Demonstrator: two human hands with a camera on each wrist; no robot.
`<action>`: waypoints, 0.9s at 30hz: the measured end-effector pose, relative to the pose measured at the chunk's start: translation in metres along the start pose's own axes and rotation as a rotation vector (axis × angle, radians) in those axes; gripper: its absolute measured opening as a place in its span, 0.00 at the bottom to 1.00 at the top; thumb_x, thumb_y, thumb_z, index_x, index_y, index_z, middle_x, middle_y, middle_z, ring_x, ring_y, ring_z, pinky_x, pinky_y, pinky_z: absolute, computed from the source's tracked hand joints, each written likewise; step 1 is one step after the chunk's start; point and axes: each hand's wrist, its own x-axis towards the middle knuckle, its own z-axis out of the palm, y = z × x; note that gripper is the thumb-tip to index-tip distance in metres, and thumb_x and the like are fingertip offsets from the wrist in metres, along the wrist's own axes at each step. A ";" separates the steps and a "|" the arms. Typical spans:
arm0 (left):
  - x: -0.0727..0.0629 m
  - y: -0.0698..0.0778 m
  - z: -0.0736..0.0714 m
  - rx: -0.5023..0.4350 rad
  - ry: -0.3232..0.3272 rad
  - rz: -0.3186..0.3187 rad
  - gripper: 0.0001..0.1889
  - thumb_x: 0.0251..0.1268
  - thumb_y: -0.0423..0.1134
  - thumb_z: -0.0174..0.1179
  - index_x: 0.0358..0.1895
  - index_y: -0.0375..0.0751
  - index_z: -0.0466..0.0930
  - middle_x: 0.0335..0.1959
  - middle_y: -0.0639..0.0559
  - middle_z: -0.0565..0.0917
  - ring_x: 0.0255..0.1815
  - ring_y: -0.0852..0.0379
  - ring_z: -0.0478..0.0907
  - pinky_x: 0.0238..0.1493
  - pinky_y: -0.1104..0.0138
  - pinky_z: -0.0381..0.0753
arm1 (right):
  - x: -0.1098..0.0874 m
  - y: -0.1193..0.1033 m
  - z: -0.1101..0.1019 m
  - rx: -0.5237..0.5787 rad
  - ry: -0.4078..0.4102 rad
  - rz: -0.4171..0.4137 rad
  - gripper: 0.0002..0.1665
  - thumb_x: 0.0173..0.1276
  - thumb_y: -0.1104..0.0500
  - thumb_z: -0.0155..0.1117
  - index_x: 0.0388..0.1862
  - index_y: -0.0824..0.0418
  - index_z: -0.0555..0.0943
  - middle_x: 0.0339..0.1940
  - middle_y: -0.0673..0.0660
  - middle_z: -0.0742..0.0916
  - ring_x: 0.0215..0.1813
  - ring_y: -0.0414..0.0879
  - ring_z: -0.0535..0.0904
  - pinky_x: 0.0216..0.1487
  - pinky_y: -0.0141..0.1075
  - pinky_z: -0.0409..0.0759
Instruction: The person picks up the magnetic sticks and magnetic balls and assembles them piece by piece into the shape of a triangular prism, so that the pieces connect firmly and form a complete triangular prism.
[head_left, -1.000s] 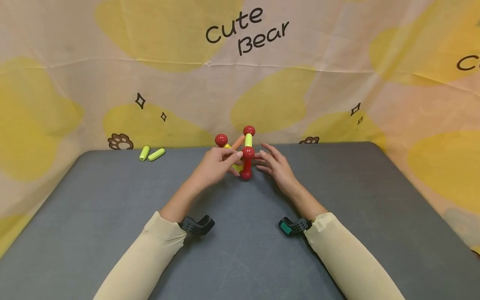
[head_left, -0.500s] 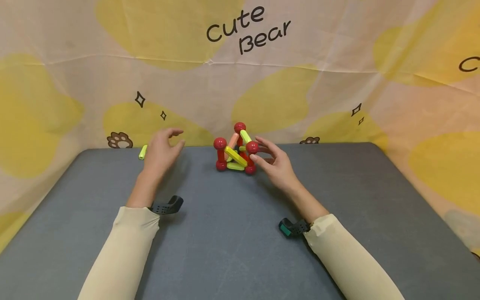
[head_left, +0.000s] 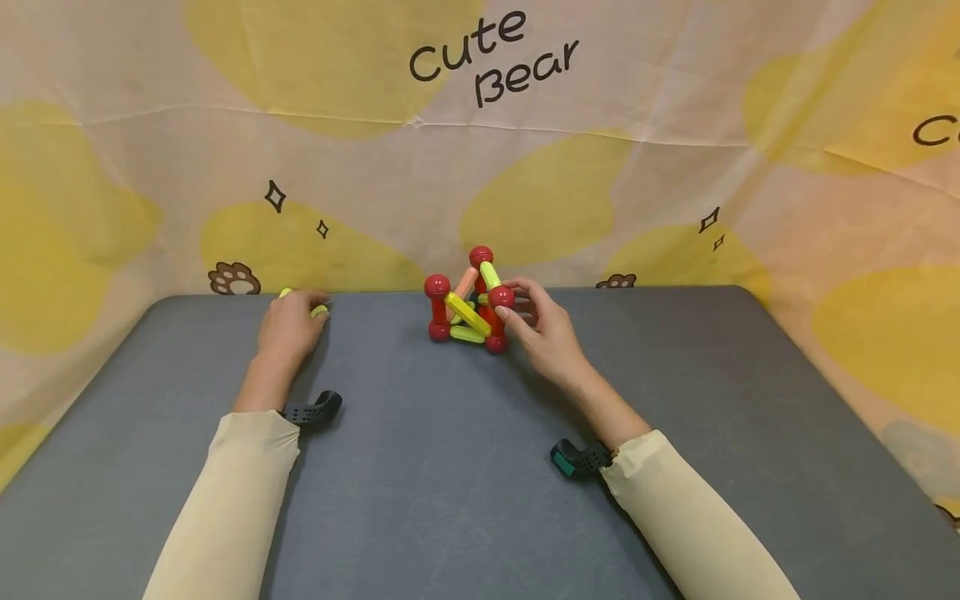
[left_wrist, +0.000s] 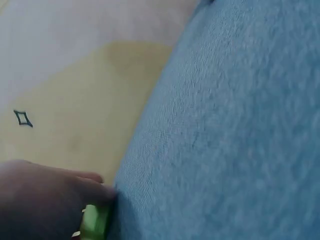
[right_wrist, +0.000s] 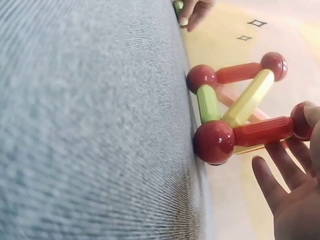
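Observation:
A ball-and-stick toy frame (head_left: pixel 467 315) stands at the back middle of the table, with red balls at its corners joined by red, yellow, light green and orange sticks. My right hand (head_left: pixel 551 337) pinches its upper right red ball (head_left: pixel 501 297); the right wrist view has the thumb on that ball (right_wrist: pixel 302 121), other fingers spread beside the red stick (right_wrist: pixel 264 131). At the back left, my left hand (head_left: pixel 288 327) pinches a light green stick (head_left: pixel 319 311), partly hidden. A second light green stick (head_left: pixel 285 292) barely shows behind that hand. The left wrist view catches a green stick (left_wrist: pixel 95 221) under the fingers.
The grey table (head_left: pixel 420 467) ends at a patterned yellow and pink cloth (head_left: pixel 600 67) hanging close behind the frame. Dark bands (head_left: pixel 315 410) circle both wrists.
My left hand has left the frame, moved left and come down on the loose green sticks. The frame has turned slightly. My right hand has come to hold its upper right ball.

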 end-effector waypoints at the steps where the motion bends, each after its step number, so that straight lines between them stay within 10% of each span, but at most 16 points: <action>1: 0.000 0.002 0.000 -0.012 0.001 0.017 0.18 0.72 0.34 0.55 0.61 0.31 0.80 0.59 0.31 0.82 0.61 0.30 0.78 0.59 0.39 0.75 | 0.000 0.000 0.000 0.004 -0.002 0.003 0.24 0.74 0.54 0.65 0.66 0.54 0.73 0.60 0.55 0.84 0.62 0.51 0.82 0.63 0.50 0.82; 8: -0.010 0.078 -0.026 -0.393 0.026 0.119 0.22 0.72 0.36 0.62 0.65 0.32 0.77 0.60 0.34 0.84 0.61 0.39 0.82 0.60 0.49 0.82 | 0.000 -0.002 -0.004 0.011 -0.020 0.024 0.24 0.73 0.55 0.65 0.65 0.55 0.73 0.60 0.57 0.84 0.60 0.52 0.83 0.61 0.49 0.83; 13: -0.025 0.136 -0.020 -0.570 0.160 0.392 0.16 0.64 0.33 0.68 0.55 0.36 0.86 0.52 0.41 0.89 0.52 0.47 0.87 0.55 0.57 0.85 | 0.001 -0.002 -0.004 0.021 -0.024 0.024 0.24 0.73 0.56 0.65 0.65 0.56 0.73 0.59 0.58 0.84 0.59 0.52 0.84 0.59 0.49 0.84; 18: -0.030 0.149 0.002 -0.480 0.216 0.707 0.15 0.60 0.30 0.70 0.52 0.34 0.87 0.48 0.41 0.89 0.45 0.48 0.87 0.47 0.58 0.88 | 0.002 -0.002 -0.005 0.032 -0.057 -0.012 0.23 0.73 0.56 0.65 0.65 0.57 0.73 0.58 0.58 0.84 0.57 0.51 0.84 0.58 0.48 0.84; 27: -0.031 0.154 0.010 -0.317 0.221 0.969 0.20 0.56 0.28 0.72 0.54 0.34 0.86 0.48 0.41 0.90 0.50 0.46 0.87 0.53 0.57 0.86 | 0.001 0.000 -0.008 0.022 -0.086 -0.063 0.24 0.73 0.58 0.65 0.65 0.58 0.73 0.58 0.58 0.84 0.55 0.50 0.85 0.58 0.47 0.84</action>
